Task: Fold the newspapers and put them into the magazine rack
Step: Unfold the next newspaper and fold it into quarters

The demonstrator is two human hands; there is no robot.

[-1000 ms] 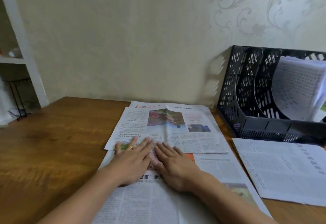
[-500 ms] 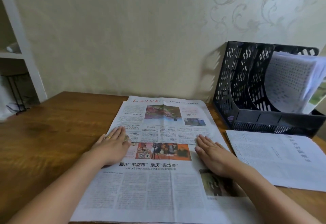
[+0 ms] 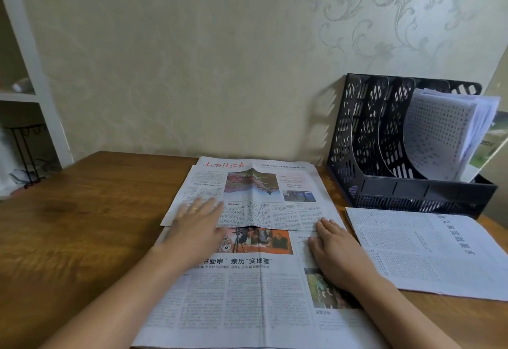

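Presently catalogued, one wooden tabletop (image 3: 82, 238) against a patterned wall, bearing the following.

Item: newspaper (image 3: 247, 280), lying flat in the middle of the tabletop, its far part folded over toward the person so that a masthead page with a colour photograph lies on top of the near half. The edge of the folded flap runs crosswise between the two hands.

Item: left hand (image 3: 198, 225), palm down, fingers straight and slightly spread, lying across the left end of the flap's edge; a ring shows on one finger. The hand is blurred. Forearm enters from the lower left, extended diagonally over the tabletop.

Item: right hand (image 3: 334, 249), palm down, fingers straight and close together, pressing flat on the paper with fingertips at the right end of the flap's edge. Forearm enters from the lower right, crossing the near corner of the page. Neither hand grips anything.

Item: second newspaper (image 3: 428, 252), folded, lying flat just right of the first, in front of the rack.

Item: magazine rack (image 3: 365, 139), black perforated plastic, several compartments, standing at the back right against the wall. Folded papers (image 3: 439, 128) stand curved in a right-hand compartment; left compartments visible through the dividers.

Item: white shelving (image 3: 24, 73), far left, beyond the tabletop.
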